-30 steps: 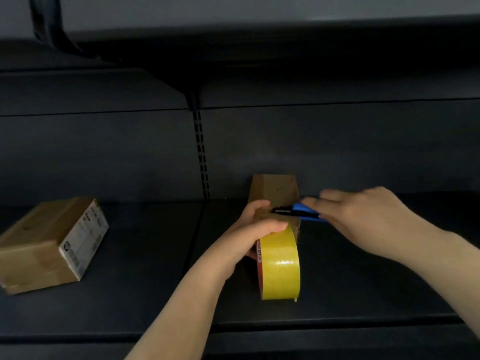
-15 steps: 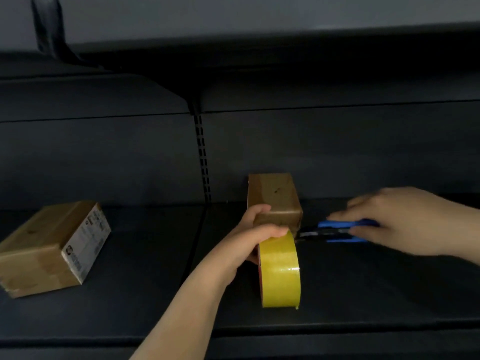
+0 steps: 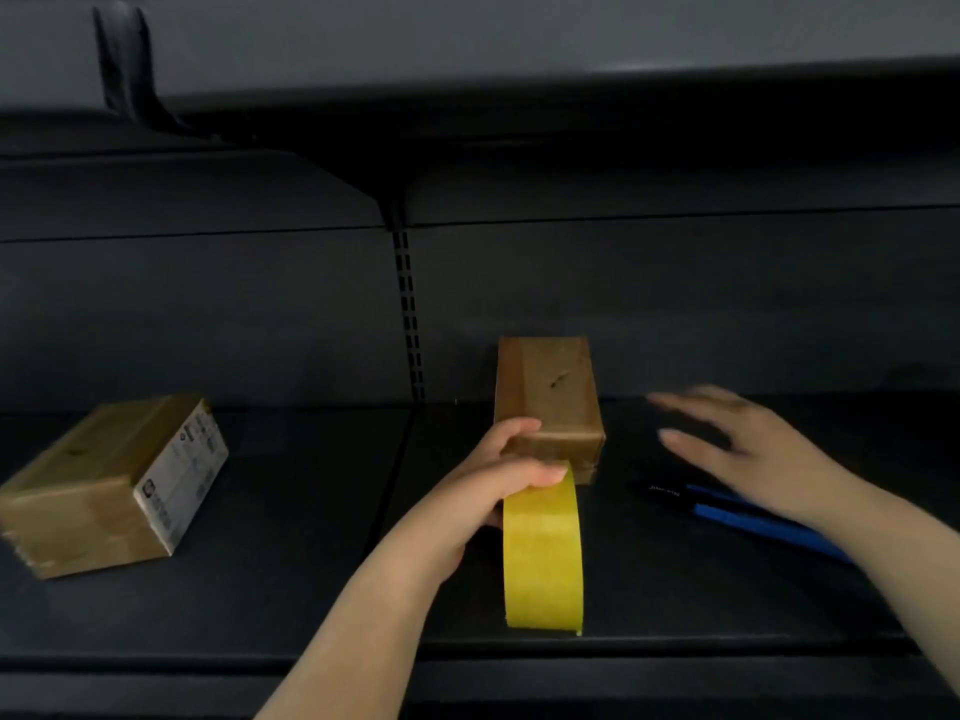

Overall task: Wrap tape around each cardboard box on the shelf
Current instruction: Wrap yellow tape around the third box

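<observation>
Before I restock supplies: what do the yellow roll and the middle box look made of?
Yellow roll: apparently plastic packing tape, smooth with a slight sheen. Middle box: brown cardboard, matte, though glossy bands at its near end suggest clear tape already on it.

Dim, shadowy view; right hand (image 3: 748,449) seemingly motion-blurred.

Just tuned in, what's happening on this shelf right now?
A person is taping cardboard boxes on a dark shelf. The left hand grips the yellow tape roll standing on edge against the small upright box. The right hand hovers open over the shelf, above the blue-handled cutter lying there. A second box lies at the far left.
</observation>
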Demonstrator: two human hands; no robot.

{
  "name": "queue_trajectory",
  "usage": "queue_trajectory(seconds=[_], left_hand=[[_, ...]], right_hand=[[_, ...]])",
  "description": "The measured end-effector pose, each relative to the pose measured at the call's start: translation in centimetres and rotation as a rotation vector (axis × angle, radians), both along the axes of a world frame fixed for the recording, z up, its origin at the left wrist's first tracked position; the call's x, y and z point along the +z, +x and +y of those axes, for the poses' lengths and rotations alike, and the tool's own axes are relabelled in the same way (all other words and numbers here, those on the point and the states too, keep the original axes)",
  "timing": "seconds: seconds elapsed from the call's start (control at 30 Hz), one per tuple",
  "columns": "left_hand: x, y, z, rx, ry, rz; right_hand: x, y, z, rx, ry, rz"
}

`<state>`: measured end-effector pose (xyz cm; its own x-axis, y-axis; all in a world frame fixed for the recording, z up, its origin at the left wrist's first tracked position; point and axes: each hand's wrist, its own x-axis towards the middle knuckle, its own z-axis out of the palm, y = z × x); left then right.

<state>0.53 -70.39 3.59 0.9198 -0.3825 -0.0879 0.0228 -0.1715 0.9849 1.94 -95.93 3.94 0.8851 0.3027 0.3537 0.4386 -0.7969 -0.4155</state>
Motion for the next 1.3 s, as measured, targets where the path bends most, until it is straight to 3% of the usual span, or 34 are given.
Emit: queue_trajectory(seconds=[0.07,0.2,0.37,0.53,0.6,0.73,0.87,0.93,1.0,1.07,1.1,1.13,1.2,1.3], left_hand=[[0.1,-0.5,0.1,0.005,0.021,-0.004],[0.7,-0.9,-0.1,0.018,0.028,-0.019],[0.5,-1.2,0.7,0.055,-0.062,-0.028],[-1.0,-2.2,2.9,-0.075,-0.071,-0.042],[-1.2,-2.7,4.2,0.001,-0.140,-0.067],[-0.7,-3.4,8.2,0.316,-0.454,-0.086],[-0.1,-3.8,12.0,0.493,-0.464,-0.124],[0.0,-3.7,13.1,0.549,-0.414,-0.170],[-0.2,-3.6,14.0,0.618,-0.377,-0.212],[-0.5,-3.5,14.7,0.674,-0.359,-0.255],[-0.7,-3.4,15.0,0.692,-0.351,-0.263],[-1.0,-3.1,15.3,0.698,-0.346,-0.263],[-1.4,-2.8,16.0,0.710,-0.309,-0.263],[-2.3,-1.6,17.4,0.643,-0.144,-0.317]], right_hand=[[1.1,0.7,3.9,0.106,-0.007,-0.090],[1.1,3.9,9.0,0.155,-0.405,-0.081],[0.5,6.1,10.0,0.175,-0.328,0.033],[0.5,6.1,9.8,0.169,-0.336,0.049],[0.7,5.1,10.1,0.166,-0.335,0.040],[0.7,1.5,10.7,0.225,-0.304,0.041],[0.6,-2.4,11.2,0.260,-0.342,0.005],[1.2,-3.5,10.9,0.255,-0.291,-0.025],[1.8,-4.3,9.7,0.170,-0.055,-0.093],[1.6,-4.7,6.8,-0.011,0.191,-0.228],[1.1,-4.8,5.0,-0.131,0.214,-0.271],[0.4,-5.0,3.0,-0.245,0.162,-0.255],[-1.3,-5.5,-0.9,-0.385,-0.055,-0.006],[-3.4,-6.5,-4.3,-0.397,-0.201,0.325]])
